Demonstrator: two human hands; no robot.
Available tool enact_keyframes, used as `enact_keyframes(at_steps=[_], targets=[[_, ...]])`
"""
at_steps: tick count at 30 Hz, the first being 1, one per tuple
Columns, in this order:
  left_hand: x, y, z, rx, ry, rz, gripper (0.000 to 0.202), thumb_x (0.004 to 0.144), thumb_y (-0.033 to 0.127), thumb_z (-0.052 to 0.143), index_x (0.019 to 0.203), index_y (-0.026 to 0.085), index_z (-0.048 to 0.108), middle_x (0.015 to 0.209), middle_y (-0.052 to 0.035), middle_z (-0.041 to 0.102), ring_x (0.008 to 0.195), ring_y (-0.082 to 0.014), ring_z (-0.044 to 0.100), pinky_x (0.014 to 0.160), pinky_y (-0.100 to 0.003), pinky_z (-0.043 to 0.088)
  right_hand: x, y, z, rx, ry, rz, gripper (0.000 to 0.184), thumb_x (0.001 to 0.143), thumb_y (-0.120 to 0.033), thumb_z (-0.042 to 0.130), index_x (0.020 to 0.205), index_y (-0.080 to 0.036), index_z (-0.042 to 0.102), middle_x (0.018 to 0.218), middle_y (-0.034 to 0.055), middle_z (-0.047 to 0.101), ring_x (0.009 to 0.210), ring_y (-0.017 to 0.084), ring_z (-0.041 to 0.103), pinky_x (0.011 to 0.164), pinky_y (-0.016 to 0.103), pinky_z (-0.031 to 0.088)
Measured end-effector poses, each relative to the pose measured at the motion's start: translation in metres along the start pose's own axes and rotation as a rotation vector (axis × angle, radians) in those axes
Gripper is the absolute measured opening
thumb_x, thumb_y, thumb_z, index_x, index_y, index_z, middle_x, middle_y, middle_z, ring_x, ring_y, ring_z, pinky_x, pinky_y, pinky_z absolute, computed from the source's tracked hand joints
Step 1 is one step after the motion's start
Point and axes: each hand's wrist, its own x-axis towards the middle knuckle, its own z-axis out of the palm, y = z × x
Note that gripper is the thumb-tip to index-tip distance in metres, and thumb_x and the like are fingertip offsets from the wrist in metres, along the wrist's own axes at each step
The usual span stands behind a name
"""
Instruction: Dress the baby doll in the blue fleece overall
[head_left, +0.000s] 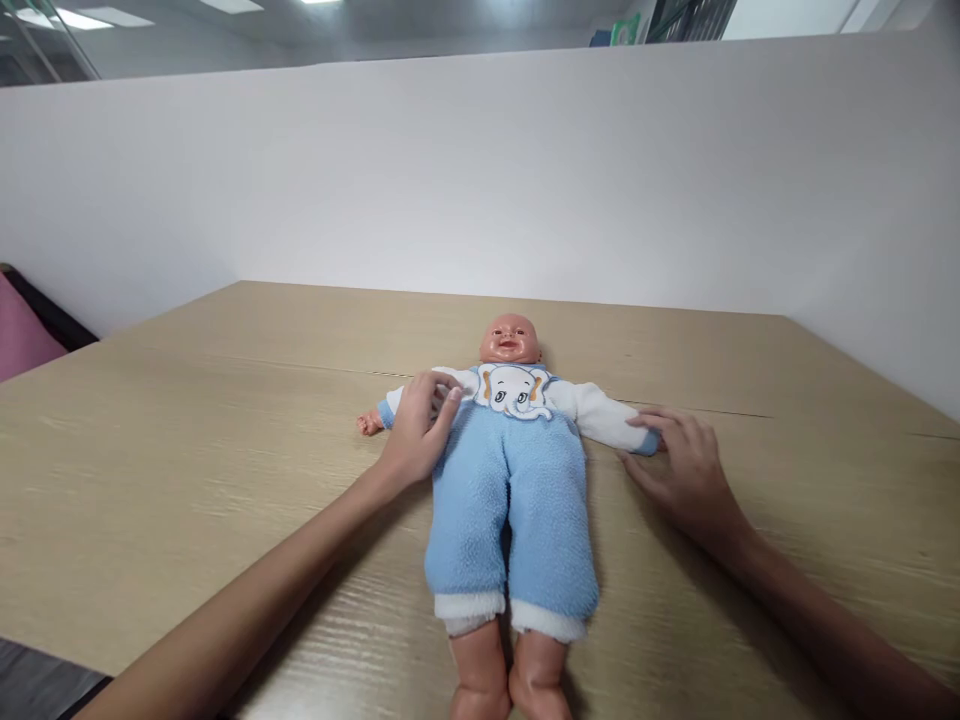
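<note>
A baby doll (510, 490) lies face up on the wooden table (225, 400), its arms spread and its feet toward me. It wears fuzzy blue trousers and a white top with an elephant face (516, 390) on the chest. My left hand (421, 425) curls over the doll's white sleeve on the left, thumb and fingers around it; the small doll hand (370, 422) sticks out beyond. On the other side, my right hand (686, 465) has its fingers above and its thumb below the blue cuff (646, 442), covering that doll hand.
A white partition (495, 190) rises behind the table and along its right side. Something pink with a black edge (26, 325) stands at the far left. Grey floor (41, 680) shows past the table's lower left edge.
</note>
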Motion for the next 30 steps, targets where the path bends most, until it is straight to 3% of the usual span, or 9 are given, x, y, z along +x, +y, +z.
enact_keyframes(at_steps=[2, 4, 8, 12, 16, 21, 26, 28, 30], targets=[[0.011, 0.024, 0.008, 0.107, 0.028, 0.108, 0.023, 0.113, 0.042, 0.049, 0.115, 0.023, 0.063, 0.119, -0.0083, 0.069, 0.113, -0.0273, 0.059, 0.104, -0.042, 0.045, -0.002, 0.015, 0.001, -0.001, -0.028, 0.008, 0.055, 0.098, -0.047, 0.067, 0.147, -0.024, 0.057, 0.145, 0.0175, 0.066, 0.137, 0.040, 0.059, 0.120, 0.058, 0.040], [0.025, 0.048, 0.022, 0.174, -0.028, 0.210, 0.018, 0.111, 0.037, 0.052, 0.115, 0.023, 0.063, 0.121, -0.0091, 0.069, 0.118, -0.0289, 0.058, 0.110, -0.045, 0.043, -0.002, 0.026, 0.003, 0.033, -0.082, 0.021, 0.065, 0.096, -0.052, 0.069, 0.153, -0.023, 0.054, 0.146, 0.0164, 0.068, 0.136, 0.040, 0.061, 0.119, 0.057, 0.042], [0.053, 0.085, 0.064, 0.285, -0.200, 0.382, 0.028, 0.106, 0.046, 0.060, 0.121, 0.023, 0.063, 0.130, -0.0119, 0.066, 0.128, -0.0329, 0.055, 0.116, -0.049, 0.041, 0.000, 0.038, 0.005, 0.079, -0.132, 0.074, 0.056, 0.094, -0.056, 0.071, 0.140, -0.024, 0.064, 0.130, 0.0132, 0.076, 0.118, 0.037, 0.069, 0.103, 0.053, 0.052], [0.074, 0.094, 0.105, 0.344, -0.416, 0.501, 0.052, 0.096, 0.056, 0.073, 0.133, 0.022, 0.060, 0.137, -0.0131, 0.064, 0.129, -0.0338, 0.055, 0.111, -0.048, 0.046, 0.000, 0.031, -0.004, 0.097, -0.067, 0.084, 0.047, 0.090, -0.053, 0.078, 0.126, -0.025, 0.068, 0.119, 0.0113, 0.077, 0.110, 0.036, 0.070, 0.100, 0.052, 0.053], [0.081, 0.089, 0.124, 0.436, -0.624, 0.489, 0.080, 0.078, 0.058, 0.087, 0.142, 0.021, 0.056, 0.141, -0.0156, 0.065, 0.130, -0.0378, 0.058, 0.108, -0.053, 0.048, 0.002, 0.006, -0.018, 0.176, 0.055, 0.133, 0.046, 0.087, -0.050, 0.085, 0.123, -0.026, 0.068, 0.119, 0.0100, 0.076, 0.110, 0.035, 0.071, 0.097, 0.051, 0.056], [0.074, 0.082, 0.126, 0.418, -0.526, 0.461, 0.053, 0.087, 0.041, 0.075, 0.133, 0.021, 0.062, 0.127, -0.0134, 0.072, 0.117, -0.0351, 0.065, 0.101, -0.049, 0.049, 0.002, -0.024, -0.022, 0.508, 0.089, 0.348, 0.058, 0.085, -0.051, 0.089, 0.133, -0.029, 0.067, 0.129, 0.0095, 0.075, 0.117, 0.033, 0.073, 0.105, 0.051, 0.058], [0.070, 0.074, 0.124, 0.283, -0.418, 0.437, 0.043, 0.090, 0.039, 0.071, 0.128, 0.021, 0.064, 0.119, -0.0105, 0.076, 0.110, -0.0337, 0.068, 0.100, -0.047, 0.050, -0.003, -0.024, -0.011, 0.767, 0.071, 0.595, 0.089, 0.081, -0.057, 0.091, 0.154, -0.032, 0.047, 0.145, 0.0133, 0.066, 0.122, 0.034, 0.072, 0.108, 0.055, 0.059], [0.071, 0.071, 0.123, 0.198, -0.379, 0.412, 0.042, 0.091, 0.038, 0.070, 0.129, 0.021, 0.064, 0.118, -0.0101, 0.077, 0.110, -0.0329, 0.070, 0.099, -0.045, 0.051, -0.007, -0.020, -0.007, 0.730, -0.006, 0.632, 0.085, 0.081, -0.060, 0.090, 0.150, -0.031, 0.049, 0.145, 0.0146, 0.065, 0.120, 0.035, 0.072, 0.106, 0.057, 0.060], [0.072, 0.069, 0.121, 0.093, -0.339, 0.384, 0.040, 0.092, 0.037, 0.071, 0.128, 0.021, 0.065, 0.119, -0.0094, 0.078, 0.110, -0.0318, 0.071, 0.098, -0.043, 0.052, -0.009, -0.018, -0.002, 0.661, -0.108, 0.578, 0.074, 0.086, -0.061, 0.086, 0.145, -0.030, 0.053, 0.142, 0.0146, 0.068, 0.124, 0.036, 0.070, 0.109, 0.059, 0.058]])
